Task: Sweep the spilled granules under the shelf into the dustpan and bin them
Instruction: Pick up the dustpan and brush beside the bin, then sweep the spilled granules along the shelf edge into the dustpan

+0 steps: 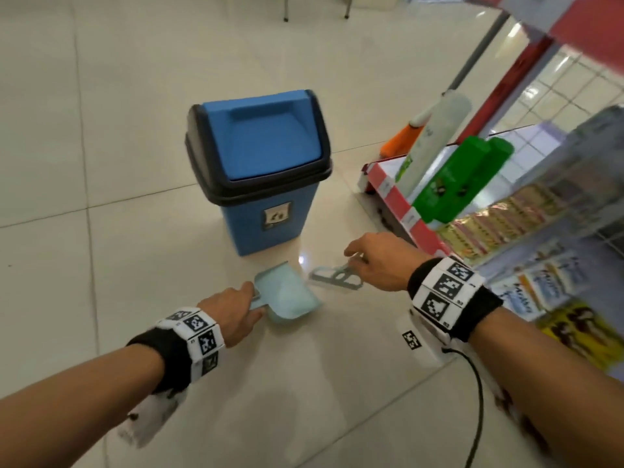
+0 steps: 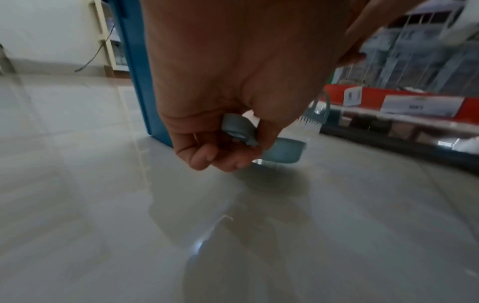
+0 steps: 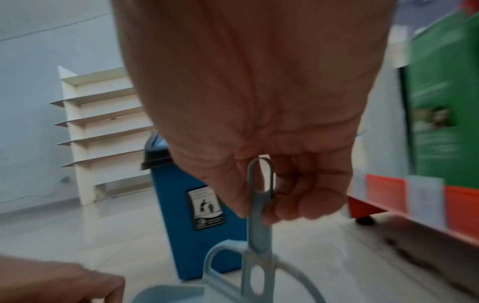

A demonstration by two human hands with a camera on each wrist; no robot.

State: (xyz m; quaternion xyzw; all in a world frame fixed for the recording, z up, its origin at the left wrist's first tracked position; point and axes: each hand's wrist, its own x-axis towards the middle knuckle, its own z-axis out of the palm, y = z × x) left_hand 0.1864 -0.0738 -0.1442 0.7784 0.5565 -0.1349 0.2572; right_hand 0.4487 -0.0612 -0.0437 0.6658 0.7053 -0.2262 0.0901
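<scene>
My left hand (image 1: 236, 307) grips the handle of a small pale-blue dustpan (image 1: 287, 295) low over the tiled floor; the left wrist view shows its fingers (image 2: 215, 157) curled round the handle (image 2: 238, 131). My right hand (image 1: 374, 261) pinches the slotted handle of a grey-blue hand brush (image 1: 334, 276), whose head points left toward the pan's mouth. In the right wrist view the brush handle (image 3: 259, 207) hangs down from my fingers (image 3: 305, 201). A blue bin (image 1: 260, 167) with a black rim and swing lid stands just behind. No granules are visible.
A red-edged shop shelf (image 1: 398, 201) on the right holds green packs (image 1: 456, 184), snack bags and boxes. An orange-headed mop (image 1: 401, 136) leans behind it. A black cable (image 1: 479, 383) trails from my right wrist. Pale tiled floor (image 1: 101, 130) stretches left and behind the bin.
</scene>
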